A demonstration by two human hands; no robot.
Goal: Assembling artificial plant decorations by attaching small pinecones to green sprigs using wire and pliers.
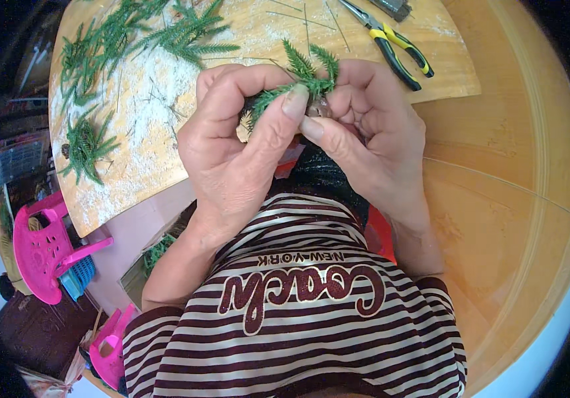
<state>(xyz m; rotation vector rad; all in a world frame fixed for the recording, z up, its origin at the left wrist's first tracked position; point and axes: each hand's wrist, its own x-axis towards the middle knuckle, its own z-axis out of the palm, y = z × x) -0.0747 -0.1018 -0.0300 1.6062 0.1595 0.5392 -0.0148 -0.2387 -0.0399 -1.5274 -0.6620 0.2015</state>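
Note:
Close in front of my chest, a small green needle sprig, like artificial fir, is pinched between my two hands. My left hand is closed, its thumb pressing on the sprig's base. From the other side my right hand is closed too, thumb tip against the left thumb and fingers curled behind. A small brownish, shiny bit shows beneath the sprig between the thumbs; its kind is unclear. The fingers hide the lower stem.
Under and beyond my hands is a wooden board dusted with white flakes. Green sprigs and a separate bunch lie left, thin wires at the back, yellow-and-black pliers at back right. Pink plastic chairs stand lower left.

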